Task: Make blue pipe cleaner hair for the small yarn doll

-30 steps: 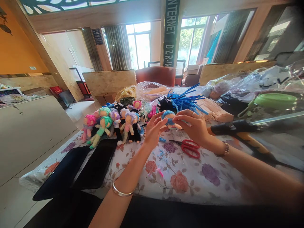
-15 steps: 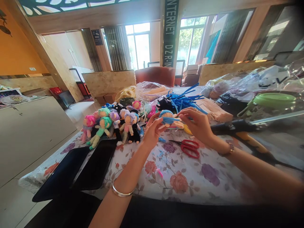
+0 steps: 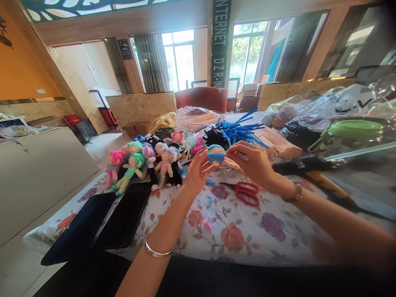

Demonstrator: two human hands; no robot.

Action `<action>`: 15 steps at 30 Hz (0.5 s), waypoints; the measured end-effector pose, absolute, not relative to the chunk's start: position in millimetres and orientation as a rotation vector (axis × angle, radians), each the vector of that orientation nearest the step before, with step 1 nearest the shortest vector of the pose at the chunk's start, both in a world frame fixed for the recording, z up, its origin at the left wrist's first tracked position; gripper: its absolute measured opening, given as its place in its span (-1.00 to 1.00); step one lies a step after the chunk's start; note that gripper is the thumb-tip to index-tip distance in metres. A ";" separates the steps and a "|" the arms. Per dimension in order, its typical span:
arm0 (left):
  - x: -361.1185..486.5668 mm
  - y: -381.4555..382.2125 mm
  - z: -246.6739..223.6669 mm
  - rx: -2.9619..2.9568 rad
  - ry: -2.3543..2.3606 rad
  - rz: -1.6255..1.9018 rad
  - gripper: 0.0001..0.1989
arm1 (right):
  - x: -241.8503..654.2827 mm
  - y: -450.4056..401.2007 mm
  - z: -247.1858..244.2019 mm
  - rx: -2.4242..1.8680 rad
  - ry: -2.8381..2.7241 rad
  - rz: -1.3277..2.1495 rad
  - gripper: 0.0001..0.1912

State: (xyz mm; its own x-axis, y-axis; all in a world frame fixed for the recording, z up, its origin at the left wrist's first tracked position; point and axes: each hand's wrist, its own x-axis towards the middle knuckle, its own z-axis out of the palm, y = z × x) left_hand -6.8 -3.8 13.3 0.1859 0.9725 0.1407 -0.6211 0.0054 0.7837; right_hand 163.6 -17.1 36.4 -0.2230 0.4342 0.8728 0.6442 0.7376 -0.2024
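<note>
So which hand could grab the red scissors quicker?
Probably the right hand. The red scissors lie on the flowery tablecloth just below it, while the left hand sits further to the side. Both hands are busy with the little blue-haired doll, so one must let go first.

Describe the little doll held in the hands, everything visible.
The doll is small and fuzzy, seemingly made of pipe cleaner: a peach head wrapped in blue hair, with a peach limb sticking out right. It is held above the floral tablecloth, pinched between the left hand and the right hand. Its face is not discernible.
</note>
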 end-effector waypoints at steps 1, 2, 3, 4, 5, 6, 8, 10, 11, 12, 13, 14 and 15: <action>-6.9 -3.9 13.3 0.858 0.529 1.337 -0.69 | 163.5 -17.0 36.2 -0.835 -1.863 -0.234 -0.83; -6.9 -4.1 13.4 0.859 0.533 1.337 -0.69 | 163.3 -16.9 36.0 -0.833 -1.867 -0.226 -0.83; -6.9 -4.3 13.6 0.858 0.535 1.339 -0.69 | 163.0 -17.0 35.9 -0.830 -1.871 -0.218 -0.83; -6.9 -4.5 13.7 0.857 0.535 1.341 -0.69 | 162.6 -17.1 35.8 -0.829 -1.874 -0.210 -0.83; -6.9 -4.7 13.8 0.857 0.534 1.341 -0.69 | 162.2 -17.2 35.9 -0.829 -1.875 -0.199 -0.83; -7.0 -4.7 13.9 0.857 0.532 1.339 -0.69 | 161.7 -17.3 36.3 -0.827 -1.874 -0.185 -0.83; -7.1 -4.5 13.8 0.852 0.527 1.339 -0.69 | 161.0 -17.4 38.0 -0.829 -1.865 -0.138 -0.83; -7.5 -3.8 13.4 0.835 0.523 1.344 -0.69 | 161.3 -16.8 41.3 -0.853 -1.836 -0.067 -0.85; -7.7 -3.4 13.2 0.824 0.524 1.347 -0.69 | 162.1 -16.1 43.7 -0.870 -1.816 -0.020 -0.86; -7.9 -3.0 13.1 0.811 0.528 1.350 -0.70 | 163.2 -15.3 46.4 -0.884 -1.792 0.032 -0.86; -8.1 -2.6 13.0 0.799 0.533 1.352 -0.71 | 164.6 -14.4 49.5 -0.894 -1.769 0.085 -0.86; -8.3 -2.3 13.1 0.789 0.538 1.352 -0.72 | 166.2 -13.5 52.8 -0.900 -1.750 0.135 -0.85; -8.4 -2.0 13.3 0.779 0.540 1.350 -0.72 | 167.8 -12.8 56.4 -0.904 -1.742 0.173 -0.84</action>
State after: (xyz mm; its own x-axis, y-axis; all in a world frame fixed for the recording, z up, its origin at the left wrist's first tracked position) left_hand -8.4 -2.0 13.3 0.1620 0.9826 0.0906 -0.6489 0.0369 0.7600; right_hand 167.8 -12.8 56.4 -0.0968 0.6444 0.7585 0.4826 0.6969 -0.5305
